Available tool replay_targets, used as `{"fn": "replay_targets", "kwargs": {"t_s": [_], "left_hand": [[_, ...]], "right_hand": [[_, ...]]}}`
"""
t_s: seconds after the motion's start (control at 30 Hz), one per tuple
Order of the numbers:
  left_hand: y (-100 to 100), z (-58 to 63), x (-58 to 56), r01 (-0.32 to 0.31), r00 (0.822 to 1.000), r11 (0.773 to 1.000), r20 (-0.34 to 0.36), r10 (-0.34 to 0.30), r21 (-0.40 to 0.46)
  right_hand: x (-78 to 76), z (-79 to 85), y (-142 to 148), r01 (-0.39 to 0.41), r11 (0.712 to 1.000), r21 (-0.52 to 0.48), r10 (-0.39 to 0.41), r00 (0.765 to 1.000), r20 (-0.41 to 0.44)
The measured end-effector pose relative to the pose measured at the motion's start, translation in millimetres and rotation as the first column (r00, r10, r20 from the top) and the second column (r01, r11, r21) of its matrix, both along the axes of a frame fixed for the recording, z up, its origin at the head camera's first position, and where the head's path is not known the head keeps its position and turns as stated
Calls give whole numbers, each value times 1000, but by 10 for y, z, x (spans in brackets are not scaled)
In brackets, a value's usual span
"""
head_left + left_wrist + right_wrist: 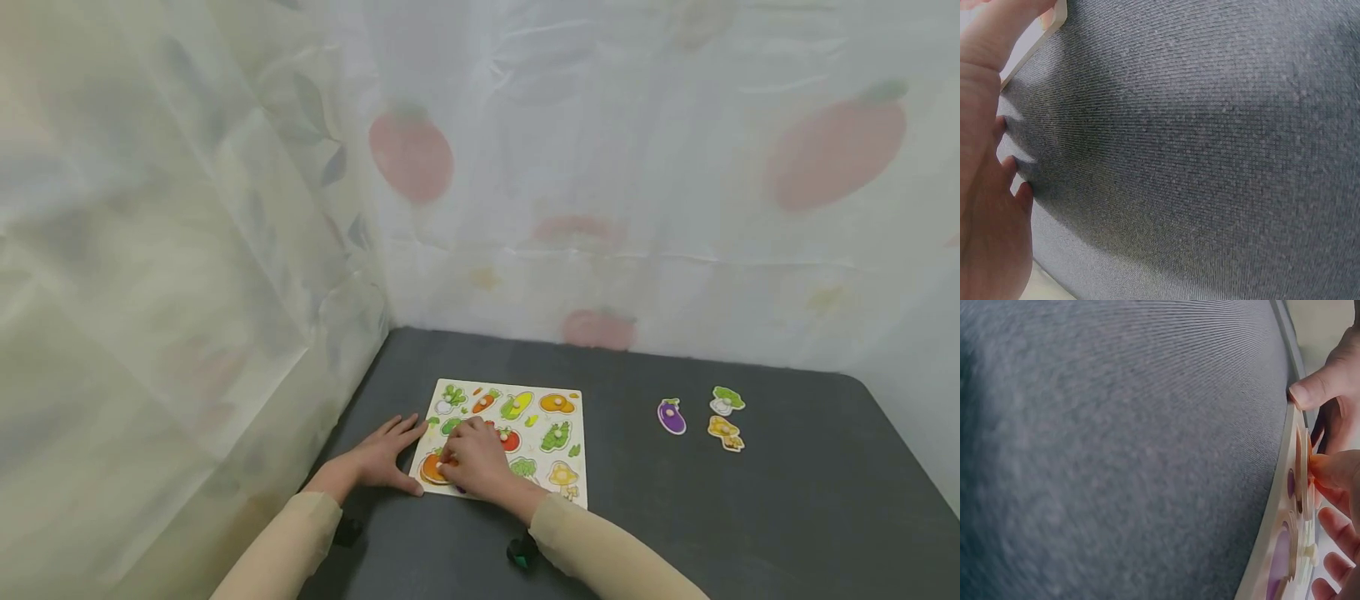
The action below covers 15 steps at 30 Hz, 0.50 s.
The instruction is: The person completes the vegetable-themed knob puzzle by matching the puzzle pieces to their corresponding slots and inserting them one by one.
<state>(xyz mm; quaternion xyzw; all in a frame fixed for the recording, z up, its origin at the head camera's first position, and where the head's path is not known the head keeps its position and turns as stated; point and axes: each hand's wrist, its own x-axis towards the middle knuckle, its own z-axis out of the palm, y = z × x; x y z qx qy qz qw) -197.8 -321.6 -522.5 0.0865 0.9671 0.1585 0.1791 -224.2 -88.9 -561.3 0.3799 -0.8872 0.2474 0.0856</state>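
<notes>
A wooden vegetable peg puzzle board [576, 425] lies on the dark table. At its lower left corner my right hand [480, 458] pinches the orange pumpkin piece [432, 469] between thumb and finger. In the right wrist view the pumpkin piece [1307, 475] overlaps its recess, close over the board. My left hand [378, 458] rests at the board's left edge, fingers spread, thumb near the lower corner. Carrot [486, 402], corn [516, 406] and tomato [510, 439] pieces sit in the board. The right hand hides part of the lower middle.
Right of the board lie a loose eggplant piece [672, 417], a green-and-white vegetable piece [726, 400] and a yellow mushroom piece [725, 433]. Pale printed curtains [525, 167] stand behind and to the left of the dark table [637, 517].
</notes>
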Motion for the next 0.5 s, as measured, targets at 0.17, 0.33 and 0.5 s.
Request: {"fn": "replay_targets", "kwargs": {"t_s": [0.17,0.33,0.5], "left_hand": [[-8,-17,-12,-1,1000,1000,0,1,-3],[-18,-27,-9,18,1000,1000,-10,-18,4],[-23,-21,-3,19,1000,1000,-11,-19,2]], "right_hand": [[12,-7,-29,-10,1000,-1,10,1000,3],[15,-23,-45,-15,1000,-5,15,1000,-10],[19,-34,-57,-16,1000,-5,16,1000,-26]]}}
